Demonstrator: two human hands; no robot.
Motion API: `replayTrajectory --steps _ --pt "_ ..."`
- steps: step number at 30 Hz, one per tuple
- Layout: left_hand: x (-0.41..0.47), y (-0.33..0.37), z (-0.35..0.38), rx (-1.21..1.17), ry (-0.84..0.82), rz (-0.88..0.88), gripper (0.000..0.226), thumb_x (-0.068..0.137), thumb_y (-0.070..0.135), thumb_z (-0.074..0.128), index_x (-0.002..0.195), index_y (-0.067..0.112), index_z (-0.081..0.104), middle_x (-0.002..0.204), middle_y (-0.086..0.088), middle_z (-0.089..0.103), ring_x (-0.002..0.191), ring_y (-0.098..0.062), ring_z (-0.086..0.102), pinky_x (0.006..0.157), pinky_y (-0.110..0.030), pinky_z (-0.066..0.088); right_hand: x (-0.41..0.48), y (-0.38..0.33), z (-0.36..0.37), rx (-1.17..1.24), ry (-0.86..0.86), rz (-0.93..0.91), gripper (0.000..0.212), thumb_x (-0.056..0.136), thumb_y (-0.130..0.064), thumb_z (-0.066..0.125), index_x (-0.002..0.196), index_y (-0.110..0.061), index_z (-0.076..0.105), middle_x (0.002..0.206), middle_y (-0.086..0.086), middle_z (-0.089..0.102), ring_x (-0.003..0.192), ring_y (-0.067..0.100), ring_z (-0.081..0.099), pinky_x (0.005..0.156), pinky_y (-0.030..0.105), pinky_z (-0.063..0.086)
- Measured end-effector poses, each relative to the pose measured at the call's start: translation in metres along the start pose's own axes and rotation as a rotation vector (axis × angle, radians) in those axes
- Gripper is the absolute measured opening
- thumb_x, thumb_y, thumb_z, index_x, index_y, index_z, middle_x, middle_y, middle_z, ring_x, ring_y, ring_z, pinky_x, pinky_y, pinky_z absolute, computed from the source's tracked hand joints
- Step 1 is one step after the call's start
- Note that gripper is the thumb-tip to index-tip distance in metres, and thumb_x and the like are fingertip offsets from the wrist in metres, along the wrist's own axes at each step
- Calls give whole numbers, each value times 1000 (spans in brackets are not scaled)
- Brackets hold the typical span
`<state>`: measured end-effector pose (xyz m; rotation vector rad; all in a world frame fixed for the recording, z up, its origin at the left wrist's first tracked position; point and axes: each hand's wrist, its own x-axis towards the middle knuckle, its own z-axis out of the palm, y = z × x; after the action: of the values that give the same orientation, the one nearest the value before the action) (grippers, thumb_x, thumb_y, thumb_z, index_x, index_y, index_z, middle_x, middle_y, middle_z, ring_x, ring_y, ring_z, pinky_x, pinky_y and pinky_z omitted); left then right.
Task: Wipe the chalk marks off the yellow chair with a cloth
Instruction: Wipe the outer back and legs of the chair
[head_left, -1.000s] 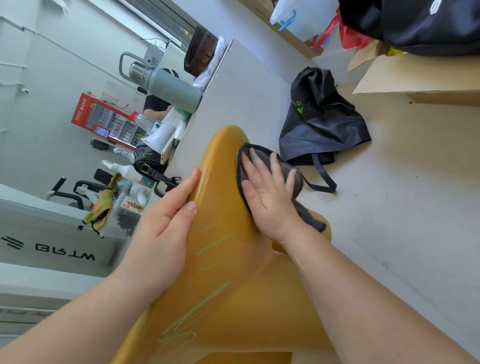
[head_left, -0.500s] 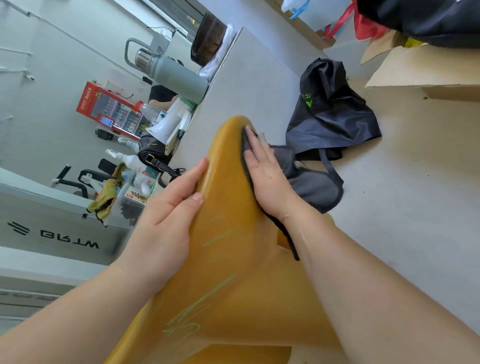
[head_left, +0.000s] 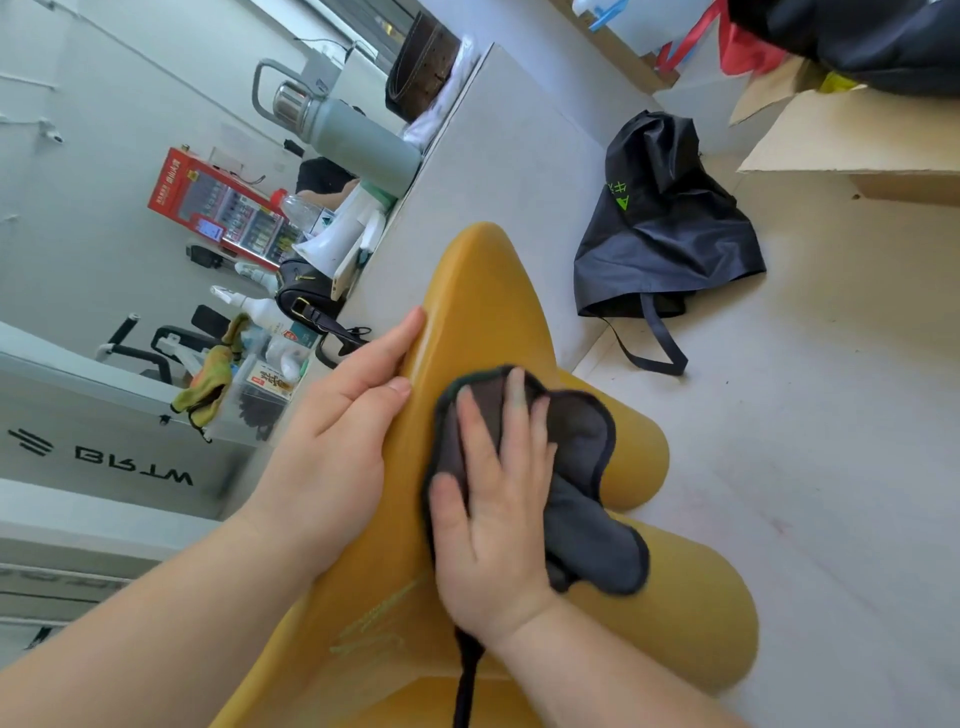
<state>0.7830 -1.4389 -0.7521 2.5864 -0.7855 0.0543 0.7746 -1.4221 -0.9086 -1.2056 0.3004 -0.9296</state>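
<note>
A person is leaning over a yellow chair (head_left: 483, 291) that is standing in the middle of the scene on a pale floor (head_left: 831, 415). The right hand (head_left: 493, 525) is lying flat, fingers straight and spread, pressing a dark grey cloth (head_left: 582, 436) against the chair's sloping back. The left hand (head_left: 337, 431) is gripping the back's left edge, thumb resting on the front face and fingers reaching along and around the rim. Faint greenish chalk marks (head_left: 379, 618) are showing on the yellow surface just below the right hand. A black bag (head_left: 670, 244) is lying on the floor beyond the chair, near a cardboard box (head_left: 857, 135), while a grey-green flask (head_left: 363, 137) is standing on a table (head_left: 498, 156) behind.
</note>
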Motion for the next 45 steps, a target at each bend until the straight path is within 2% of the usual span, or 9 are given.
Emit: replayTrajectory --steps 7,17,21,26,31,36,39,42,45 --pt "1 4 2 20 -16 -25 51 102 7 42 138 40 56 130 38 55 119 22 47 99 -3 37 104 9 -27 59 -111 200 70 86 -75 14 154 -57 18 171 -8 5 157 23 -2 123 61 2" --pt "-1 3 -1 104 -14 -4 49 104 13 42 140 46 52 130 44 47 120 28 38 100 -4 30 -45 -12 24 -33 69 164 55 103 -63 10 156 -54 -2 170 -2 -14 157 29 -13 122 64 8" --pt "-1 2 -1 116 -15 7 49 104 14 44 141 45 52 129 43 50 122 25 41 107 -11 32 16 -12 6 66 73 260 53 94 -67 12 145 -72 -1 171 -10 -8 157 25 -8 124 58 2" --pt "0 7 2 102 -18 4 51 103 9 42 141 41 53 123 43 51 120 26 41 99 1 34 116 8 -25 84 -83 327 65 87 -74 12 150 -62 18 171 -5 10 157 27 2 123 61 6" --pt "1 4 0 30 -25 2 51 101 2 41 142 31 54 128 36 54 120 23 45 99 0 34 51 -36 -3 15 1 298 55 98 -62 11 153 -61 11 170 -13 -2 157 25 -4 122 62 3" --pt "2 -1 -2 -50 -24 -21 56 100 0 35 135 35 61 128 24 64 123 10 53 112 -27 40 2 -65 12 -26 36 201 49 97 -66 -2 146 -70 -2 167 -23 -16 156 20 -15 120 64 -5" --pt "2 1 1 -85 -84 20 53 101 -2 34 135 29 60 125 23 67 123 7 56 104 -15 43 28 -59 7 -6 35 209 50 99 -61 10 148 -68 5 167 -23 -11 156 20 -12 119 66 -3" --pt "7 0 3 52 -38 58 45 103 10 45 144 30 52 129 34 56 121 23 46 99 -1 34 88 -20 -4 40 -5 314 56 98 -60 13 154 -58 13 170 -17 3 157 26 0 119 66 4" --pt "6 -4 0 297 -63 108 55 96 37 47 150 45 38 145 34 45 132 18 38 110 -17 33 110 39 -13 86 -103 354 67 96 -55 10 161 -38 16 171 -6 12 157 24 8 125 57 9"
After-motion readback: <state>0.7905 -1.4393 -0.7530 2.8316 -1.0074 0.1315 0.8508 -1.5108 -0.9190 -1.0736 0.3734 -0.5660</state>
